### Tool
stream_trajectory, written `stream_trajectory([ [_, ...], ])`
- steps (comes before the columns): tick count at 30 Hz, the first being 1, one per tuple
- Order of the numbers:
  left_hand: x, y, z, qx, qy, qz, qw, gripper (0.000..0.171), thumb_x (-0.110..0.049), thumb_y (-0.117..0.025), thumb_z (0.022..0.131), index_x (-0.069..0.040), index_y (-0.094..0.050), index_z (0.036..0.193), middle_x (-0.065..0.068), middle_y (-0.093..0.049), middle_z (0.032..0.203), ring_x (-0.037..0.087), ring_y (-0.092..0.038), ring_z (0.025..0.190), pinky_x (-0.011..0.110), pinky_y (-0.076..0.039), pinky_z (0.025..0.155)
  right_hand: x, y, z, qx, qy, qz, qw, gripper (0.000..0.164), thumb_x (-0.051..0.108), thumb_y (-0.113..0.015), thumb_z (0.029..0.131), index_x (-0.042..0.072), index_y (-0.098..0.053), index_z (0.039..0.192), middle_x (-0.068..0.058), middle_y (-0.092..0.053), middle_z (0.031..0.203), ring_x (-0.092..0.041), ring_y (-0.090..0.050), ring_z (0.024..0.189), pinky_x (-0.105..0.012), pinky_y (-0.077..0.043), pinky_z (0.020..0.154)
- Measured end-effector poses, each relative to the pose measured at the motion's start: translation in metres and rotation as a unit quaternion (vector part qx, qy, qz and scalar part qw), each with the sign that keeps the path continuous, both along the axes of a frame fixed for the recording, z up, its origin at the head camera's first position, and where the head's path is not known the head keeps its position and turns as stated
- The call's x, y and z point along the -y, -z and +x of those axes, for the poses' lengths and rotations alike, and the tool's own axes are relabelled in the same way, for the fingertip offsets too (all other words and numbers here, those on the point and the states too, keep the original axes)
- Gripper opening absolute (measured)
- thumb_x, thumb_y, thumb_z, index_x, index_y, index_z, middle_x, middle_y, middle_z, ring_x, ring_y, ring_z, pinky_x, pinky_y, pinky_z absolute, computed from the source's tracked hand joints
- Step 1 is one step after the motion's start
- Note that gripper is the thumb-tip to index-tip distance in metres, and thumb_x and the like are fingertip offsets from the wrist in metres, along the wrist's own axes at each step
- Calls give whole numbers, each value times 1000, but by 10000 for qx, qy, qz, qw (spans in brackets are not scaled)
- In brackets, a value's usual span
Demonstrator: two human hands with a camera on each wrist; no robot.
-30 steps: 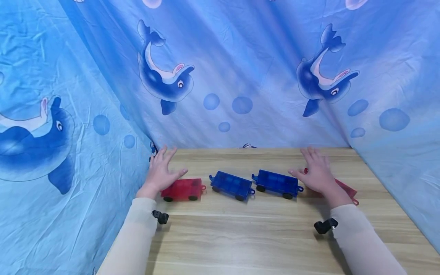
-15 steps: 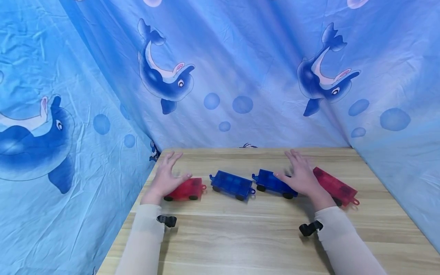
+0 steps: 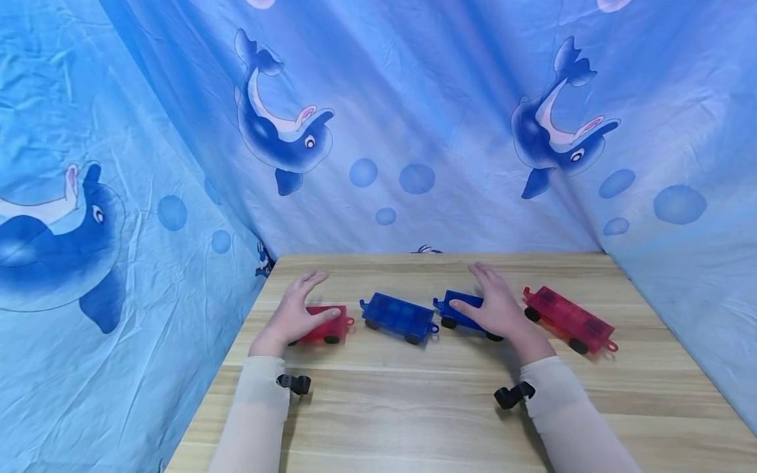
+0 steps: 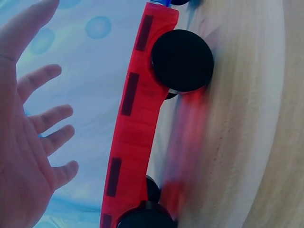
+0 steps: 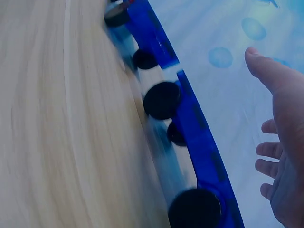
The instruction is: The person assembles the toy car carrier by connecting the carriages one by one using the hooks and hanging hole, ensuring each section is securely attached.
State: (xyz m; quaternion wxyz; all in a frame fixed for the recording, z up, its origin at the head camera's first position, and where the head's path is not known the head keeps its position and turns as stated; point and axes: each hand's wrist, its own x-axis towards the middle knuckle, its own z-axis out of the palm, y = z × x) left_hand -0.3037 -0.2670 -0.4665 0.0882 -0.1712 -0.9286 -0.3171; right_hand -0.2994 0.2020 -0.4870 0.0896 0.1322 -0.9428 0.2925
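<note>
Four toy wagons are set in a loose row on the counter point(image 3: 390, 407), strung between its left and right edges and nearer its far edge: a left red wagon point(image 3: 338, 326), a left blue wagon point(image 3: 399, 316), a right blue wagon point(image 5: 199, 142) and a right red wagon point(image 3: 568, 315). All are stood on their wheels point(image 3: 413, 339), presumably so that they can be rolled rather than lifted. Where ends are visible, hooks point(image 3: 526, 292) are turned towards the left edge and rings point(image 3: 434, 329) towards the right edge; by that shared facing, it is judged, a ring is matched to its neighbour's hook, though no link can be made out. Both blue wagons and the right red wagon are slanted, their ring ends farther from the far edge.

The left hand point(image 3: 291, 320) is held by the left red wagon, the right hand point(image 3: 498, 307) by the right blue wagon. On both, the fingers point(image 4: 40, 78) are widely spread and nothing is gripped; gaps to the wagons are shown in the wrist views. Such a spread is probably kept so that the wagons are not knocked.
</note>
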Motion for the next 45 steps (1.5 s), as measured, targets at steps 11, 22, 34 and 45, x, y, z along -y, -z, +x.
stream_trajectory([
  [11,-1,7,4,426,69,-182,9989,91,-67,-82,81,-30,-49,158,8,-29,169,39,-24,154,71,-36,111,39,-5,2,291,-330,-162,9989,97,67,-68,93,22,-26,168,-10,-26,171,-42,-20,156,-70,-25,118],
  [22,-1,10,7,780,220,-302,9963,90,-61,-89,75,-27,-57,152,7,-41,163,42,-36,147,71,-43,106,75,-2,9,403,-838,33,9957,87,61,-69,96,20,-35,165,-8,-33,168,-44,-20,156,-70,-17,121],
  [34,-3,13,9,866,356,-564,9940,88,-52,-97,69,-29,-62,147,5,-48,157,35,-46,137,56,-54,98,95,8,13,344,-1054,469,9927,84,61,-72,93,13,-49,157,-8,-44,161,-34,-34,153,-61,-10,126],
  [45,-7,13,10,1168,251,-497,9916,81,-38,-98,73,-31,-63,145,-2,-61,143,27,-51,127,49,-56,95,103,11,17,566,-1058,641,9907,78,59,-74,93,18,-53,156,-6,-46,160,-46,-22,155,-64,-19,123],
])
